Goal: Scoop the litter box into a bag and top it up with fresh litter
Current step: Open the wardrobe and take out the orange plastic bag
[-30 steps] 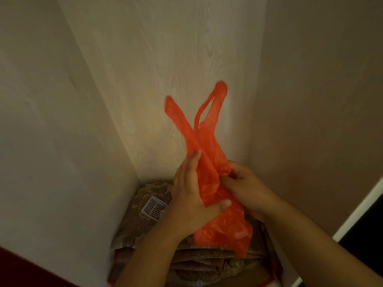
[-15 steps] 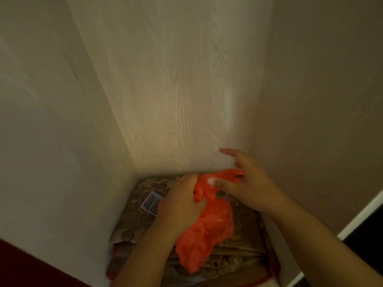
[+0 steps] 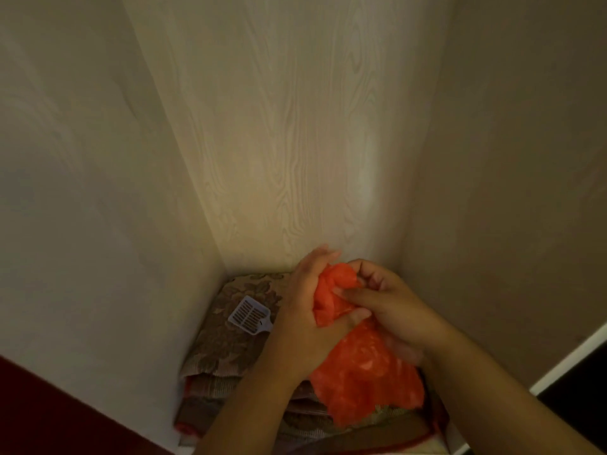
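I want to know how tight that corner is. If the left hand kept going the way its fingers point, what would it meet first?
The left hand, gripping the orange bag, points its fingers up and away. Most likely it would meet the wood-grain back wall first, though depth is hard to judge here.

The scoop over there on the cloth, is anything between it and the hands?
Only the orange bag, which both hands grip. The scoop lies bare on the folded cloth, just left of the left hand; the right hand is farther off.
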